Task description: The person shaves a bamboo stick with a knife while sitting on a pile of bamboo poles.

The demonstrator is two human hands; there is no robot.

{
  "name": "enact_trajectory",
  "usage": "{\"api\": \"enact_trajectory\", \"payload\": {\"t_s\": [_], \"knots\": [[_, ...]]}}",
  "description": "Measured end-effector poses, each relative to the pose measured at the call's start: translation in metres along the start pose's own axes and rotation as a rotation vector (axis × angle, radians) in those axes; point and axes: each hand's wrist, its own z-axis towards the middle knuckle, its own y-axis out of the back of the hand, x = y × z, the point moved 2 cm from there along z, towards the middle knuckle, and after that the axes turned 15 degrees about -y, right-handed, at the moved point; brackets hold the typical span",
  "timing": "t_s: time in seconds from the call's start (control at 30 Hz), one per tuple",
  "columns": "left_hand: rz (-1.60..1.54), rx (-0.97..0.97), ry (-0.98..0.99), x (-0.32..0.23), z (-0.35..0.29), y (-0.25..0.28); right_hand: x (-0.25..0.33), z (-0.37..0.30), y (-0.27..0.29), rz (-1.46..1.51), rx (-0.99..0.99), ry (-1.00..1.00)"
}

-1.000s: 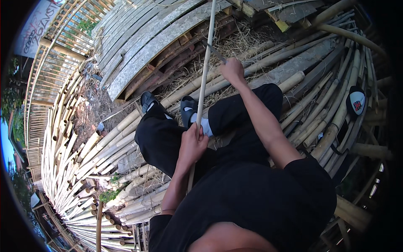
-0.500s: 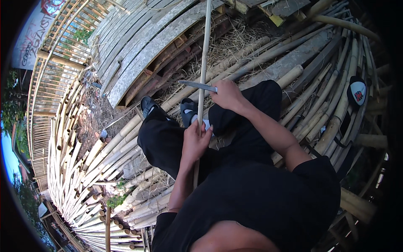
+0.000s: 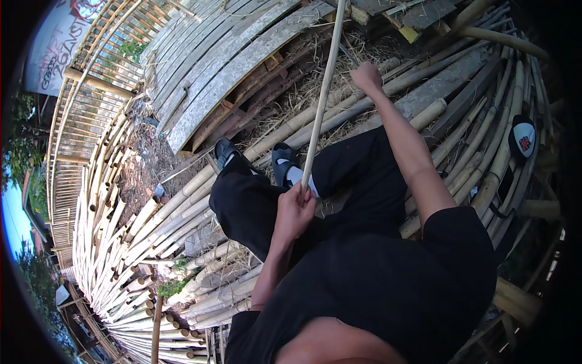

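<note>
Your left hand (image 3: 295, 212) grips the stick (image 3: 321, 109), fingers curled around it and thumb laid along it, just in front of your lap. Your right hand (image 3: 367, 77) is out ahead and to the right, closed in a fist on the knife (image 3: 348, 56); its narrow dark blade points up and left toward the stick, and you can't tell from here whether the two touch. Stick: pale, slim, straight, smooth-looking, tilted with its top leaning right. It rises past the right end of the deck's front edge and out of view; its lower end is hidden behind your arm and body. Deck (image 3: 224, 79): weathered grey planks, its near corner beyond your left sandal (image 3: 224, 151). Your right sandal (image 3: 284, 164) sits just left of the stick. Straw (image 3: 370, 51) lies loose off the deck's front edge. Bamboo poles (image 3: 194, 194) run beneath and beside you; at the left, some cut ends show dark hollows, their insides too dark to read. Fence (image 3: 103, 85) of thin slats stands past the deck's left edge.
</note>
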Motion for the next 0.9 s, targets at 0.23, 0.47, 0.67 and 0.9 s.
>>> {"api": "enact_trajectory", "payload": {"t_s": [0.23, 0.47, 0.67, 0.9], "knots": [[-0.111, -0.102, 0.073, 0.011, 0.008, 0.003, -0.019, -0.056, 0.015, 0.134, 0.187, 0.101], [-0.002, -0.103, 0.017, -0.008, 0.017, -0.005, -0.008, -0.173, 0.004, -0.13, 0.388, 0.446], [0.219, -0.16, -0.086, -0.001, 0.017, -0.017, -0.007, -0.181, -0.014, -0.191, 0.376, 0.507], [0.299, -0.162, -0.045, 0.016, 0.013, -0.019, 0.011, -0.109, -0.039, -0.33, 0.17, 0.568]]}}
